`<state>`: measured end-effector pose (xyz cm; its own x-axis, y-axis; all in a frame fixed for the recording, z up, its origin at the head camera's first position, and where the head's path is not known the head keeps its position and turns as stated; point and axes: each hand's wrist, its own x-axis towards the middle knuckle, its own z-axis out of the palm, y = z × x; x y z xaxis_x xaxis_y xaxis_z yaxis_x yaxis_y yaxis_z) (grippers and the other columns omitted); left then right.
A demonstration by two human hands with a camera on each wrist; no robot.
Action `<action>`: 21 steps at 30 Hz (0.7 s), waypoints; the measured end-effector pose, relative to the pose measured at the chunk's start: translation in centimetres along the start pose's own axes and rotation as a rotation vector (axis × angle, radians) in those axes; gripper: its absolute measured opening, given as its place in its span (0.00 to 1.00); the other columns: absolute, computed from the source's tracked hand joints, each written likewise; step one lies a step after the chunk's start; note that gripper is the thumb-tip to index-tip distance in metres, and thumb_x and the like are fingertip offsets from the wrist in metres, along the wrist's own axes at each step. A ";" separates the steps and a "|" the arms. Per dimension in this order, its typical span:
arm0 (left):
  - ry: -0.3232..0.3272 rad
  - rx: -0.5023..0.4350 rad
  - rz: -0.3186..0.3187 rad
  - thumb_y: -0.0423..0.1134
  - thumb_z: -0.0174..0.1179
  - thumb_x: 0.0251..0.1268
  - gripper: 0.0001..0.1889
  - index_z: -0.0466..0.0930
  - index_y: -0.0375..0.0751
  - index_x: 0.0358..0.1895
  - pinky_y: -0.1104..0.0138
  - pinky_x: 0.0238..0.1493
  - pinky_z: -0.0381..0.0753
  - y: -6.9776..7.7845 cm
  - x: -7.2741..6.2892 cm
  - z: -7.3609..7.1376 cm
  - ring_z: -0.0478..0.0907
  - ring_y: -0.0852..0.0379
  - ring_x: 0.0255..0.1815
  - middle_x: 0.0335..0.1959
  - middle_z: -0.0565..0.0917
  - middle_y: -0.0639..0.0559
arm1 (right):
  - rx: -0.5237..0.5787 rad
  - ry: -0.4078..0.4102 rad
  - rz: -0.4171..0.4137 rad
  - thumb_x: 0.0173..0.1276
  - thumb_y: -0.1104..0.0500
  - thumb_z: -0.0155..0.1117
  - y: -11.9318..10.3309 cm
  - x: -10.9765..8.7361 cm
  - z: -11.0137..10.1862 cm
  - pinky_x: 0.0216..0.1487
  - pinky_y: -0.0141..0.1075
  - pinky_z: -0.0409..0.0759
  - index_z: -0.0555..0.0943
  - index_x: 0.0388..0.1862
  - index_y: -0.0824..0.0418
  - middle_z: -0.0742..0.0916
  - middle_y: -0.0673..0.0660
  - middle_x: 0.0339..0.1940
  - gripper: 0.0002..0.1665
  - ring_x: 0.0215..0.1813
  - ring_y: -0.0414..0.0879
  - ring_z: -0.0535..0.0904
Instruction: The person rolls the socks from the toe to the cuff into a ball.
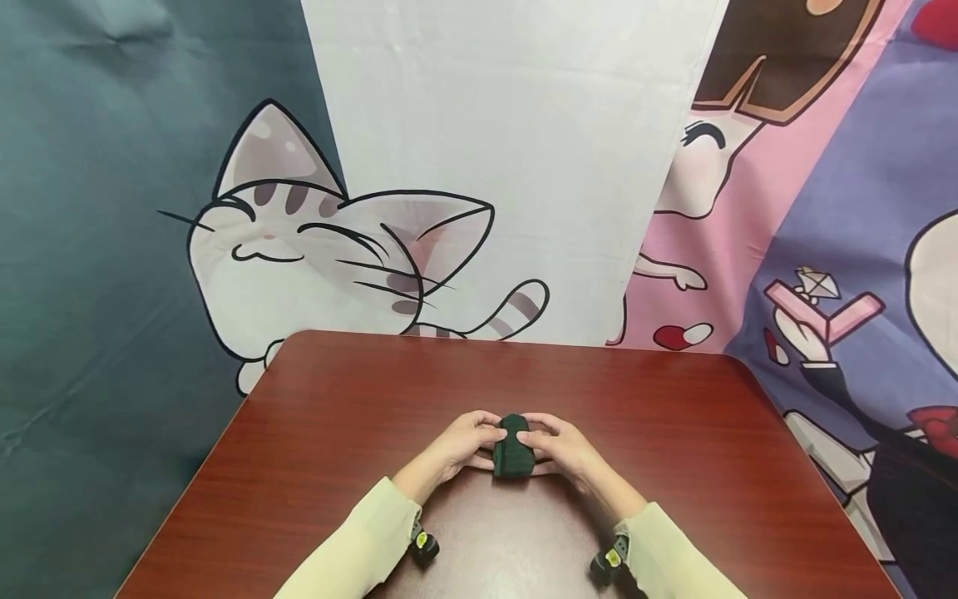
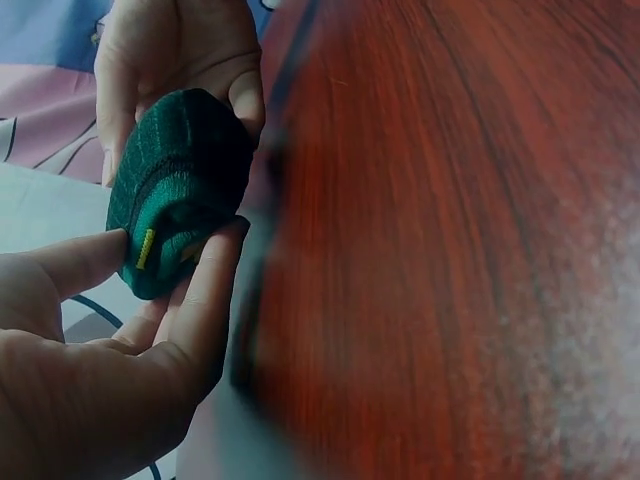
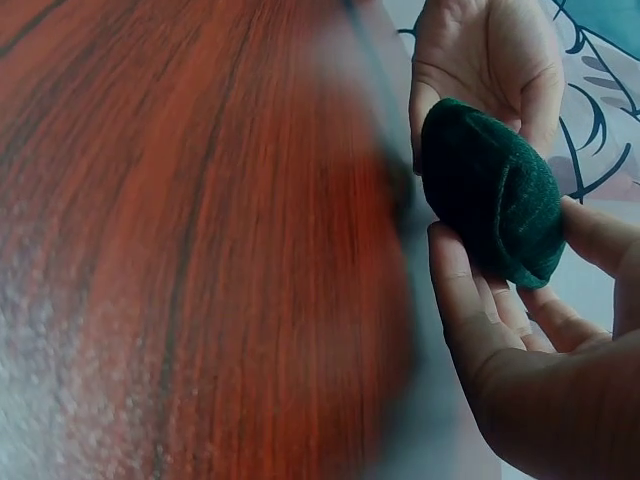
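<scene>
A folded dark green sock (image 1: 514, 453), bundled into a compact oval packet, is held between both hands above the table. My left hand (image 1: 462, 443) grips its left side, thumb on the near face and fingers behind and below. On the opposite side my right hand (image 1: 569, 451) pinches it in the same way. Ribbed knit and a small yellow mark show on the end of the sock (image 2: 165, 200) in the left wrist view. The right wrist view shows a folded layer along the other end of the sock (image 3: 525, 215).
The reddish-brown wooden table (image 1: 644, 416) spreads out beneath the hands, with rounded far corners. Behind it hangs a printed cloth backdrop (image 1: 509, 125) with a cartoon cat and figures. Small black wrist cameras (image 1: 424, 549) sit at both sleeve cuffs.
</scene>
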<state>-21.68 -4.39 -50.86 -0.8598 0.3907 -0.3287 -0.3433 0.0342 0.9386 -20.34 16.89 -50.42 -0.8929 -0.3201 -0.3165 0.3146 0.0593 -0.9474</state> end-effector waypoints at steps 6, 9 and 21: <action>0.001 0.001 0.007 0.36 0.60 0.71 0.21 0.70 0.28 0.62 0.54 0.39 0.88 -0.2 0.5 0.2 0.84 0.51 0.40 0.45 0.83 0.39 | -0.018 0.005 0.009 0.69 0.53 0.70 0.0 0.3 -0.2 0.42 0.50 0.87 0.69 0.72 0.65 0.83 0.65 0.56 0.38 0.44 0.53 0.87; 0.011 0.021 0.013 0.34 0.60 0.72 0.20 0.71 0.28 0.61 0.56 0.39 0.88 -0.2 0.7 0.2 0.84 0.53 0.40 0.46 0.83 0.41 | -0.020 0.004 0.013 0.69 0.53 0.70 0.1 0.4 -0.4 0.42 0.49 0.88 0.69 0.72 0.66 0.84 0.64 0.55 0.37 0.43 0.53 0.87; 0.083 0.125 0.042 0.33 0.61 0.71 0.16 0.74 0.30 0.58 0.59 0.39 0.88 -0.6 0.4 0.6 0.85 0.51 0.43 0.48 0.81 0.41 | -0.143 0.006 0.008 0.71 0.54 0.68 0.0 0.4 0.0 0.39 0.47 0.88 0.70 0.70 0.70 0.85 0.65 0.55 0.35 0.41 0.50 0.86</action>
<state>-21.60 -3.70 -51.51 -0.9026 0.3168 -0.2915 -0.2610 0.1358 0.9558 -20.73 16.79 -50.56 -0.8927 -0.3133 -0.3239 0.2730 0.1959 -0.9419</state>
